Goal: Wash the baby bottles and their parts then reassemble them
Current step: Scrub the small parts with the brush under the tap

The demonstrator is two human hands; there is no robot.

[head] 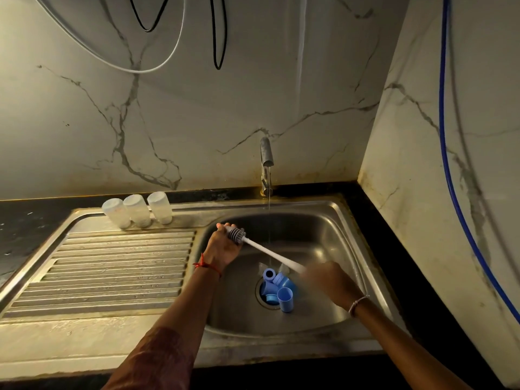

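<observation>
Though jumbled, bright blue bottle parts (284, 284)

Our left hand (222, 249): curled round the bottle brush (270, 253) head, forearm stretched forward.
Our right hand (327, 280): blurred, gripping its handle.

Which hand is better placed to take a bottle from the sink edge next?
Left, probably. The left hand, gripping the brush head, is nearest the bottles; the right hand holds the handle, farther away.

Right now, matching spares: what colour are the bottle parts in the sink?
The bottle parts are blue; best in head view.
</observation>
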